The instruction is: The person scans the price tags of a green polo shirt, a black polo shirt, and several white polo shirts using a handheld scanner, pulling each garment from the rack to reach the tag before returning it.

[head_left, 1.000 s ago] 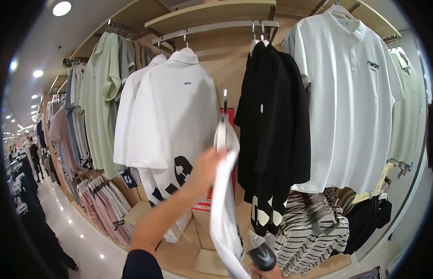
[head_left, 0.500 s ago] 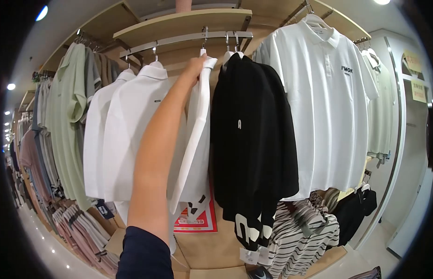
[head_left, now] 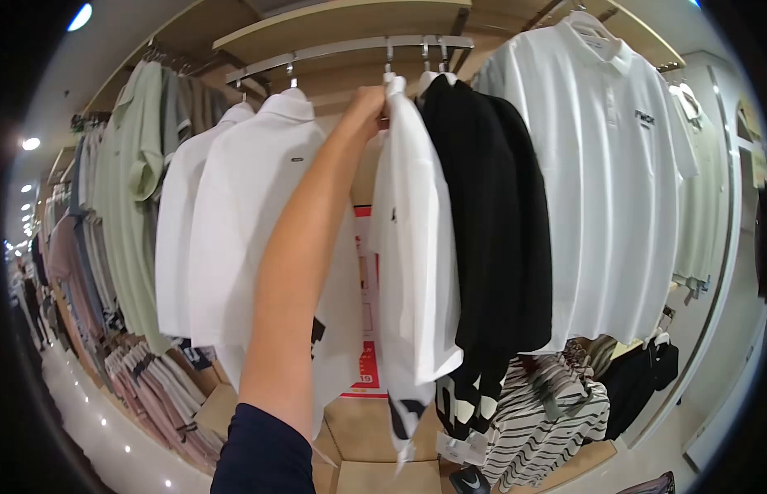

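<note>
My left hand (head_left: 369, 109) is raised to the metal rail, closed at the top of a white shirt (head_left: 418, 239). It grips the neck of the shirt's hanger (head_left: 390, 80), with some fingertips hidden behind the fabric. The shirt hangs nearly edge-on, with dark print at its lower end. To its right, touching or nearly touching, are black sweatshirts (head_left: 503, 214) with white print low down. Left of my forearm hang more white shirts (head_left: 235, 214), one with a small dark chest label. My right hand is out of view.
A red-and-white sign (head_left: 365, 375) shows behind the shirts. A large white polo shirt (head_left: 602, 198) hangs at the right, above striped shirts (head_left: 540, 428). Pale green shirts (head_left: 130, 214) hang at the left. A wooden shelf (head_left: 342, 37) runs above the metal rail (head_left: 350, 58).
The white shirt at my left hand has swung to the right, closer to the black sweatshirts. A gap has opened on its left, showing more of the red sign. The view has shifted slightly.
</note>
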A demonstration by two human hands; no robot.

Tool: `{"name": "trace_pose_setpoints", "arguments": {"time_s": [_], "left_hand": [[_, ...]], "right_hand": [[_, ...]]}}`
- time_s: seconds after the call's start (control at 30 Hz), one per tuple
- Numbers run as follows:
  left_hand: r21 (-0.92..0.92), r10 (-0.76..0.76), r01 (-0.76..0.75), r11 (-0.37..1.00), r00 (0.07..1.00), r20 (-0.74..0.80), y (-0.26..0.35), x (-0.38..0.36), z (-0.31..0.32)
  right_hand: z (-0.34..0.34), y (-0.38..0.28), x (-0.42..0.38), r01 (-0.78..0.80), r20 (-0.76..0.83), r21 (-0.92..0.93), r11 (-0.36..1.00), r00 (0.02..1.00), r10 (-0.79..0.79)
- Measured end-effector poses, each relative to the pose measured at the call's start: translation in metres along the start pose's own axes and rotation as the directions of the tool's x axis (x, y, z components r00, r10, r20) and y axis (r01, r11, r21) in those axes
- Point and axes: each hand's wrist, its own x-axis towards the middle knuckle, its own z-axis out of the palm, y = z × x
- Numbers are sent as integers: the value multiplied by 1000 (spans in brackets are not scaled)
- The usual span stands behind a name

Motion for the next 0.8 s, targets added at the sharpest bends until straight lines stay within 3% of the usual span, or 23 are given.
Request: {"name": "trace_pose_setpoints", "arguments": {"time_s": [0.03,0.07,0.1,0.13,0.17,0.23,0.3,0.37,0.47,0.57,0.67,0.77,0.8], "left_hand": [[72,-5,4,997,1000,11,1,0,-5],[274,71,-62,960,997,-24,2,-4,-14],[585,312,-216,782,948,-66,2,-9,-25],[827,532,-288,483,846,-15,2,-17,-40],[956,693,-269,113,711,118,11,-34,-51],[973,669,-231,-14,721,181,47,-68,-79],[991,597,-102,-90,791,135,87,-102,-104],[991,543,111,-74,838,-53,107,-130,-126],[994,211,71,-89,976,-50,95,-127,-189],[981,173,-64,184,984,32,83,-143,-163],[824,106,-90,559,994,36,86,-167,-112],[697,-19,-19,717,999,47,80,-170,-90],[668,-34,-8,744,998,50,74,-162,-91]], "right_hand": [[-2,-1,4,-29,23,-48,998,999,30],[-3,-3,5,-58,41,-95,994,997,62],[-5,-4,5,-52,62,-90,995,996,58],[-6,-6,5,-45,80,-84,995,995,52],[-7,-8,6,-37,95,-76,996,994,44],[-7,-10,5,-10,103,-44,999,995,15],[-11,-3,6,-20,133,-62,998,991,28],[-15,7,5,-33,165,-78,996,985,45],[-19,19,2,-41,212,-100,994,975,62],[-22,11,-3,-101,244,-201,974,958,150],[-21,-11,-14,-134,240,-285,949,949,206],[-21,23,-14,-153,307,-303,941,919,248],[-23,24,-20,-136,296,-217,967,934,198]]}}
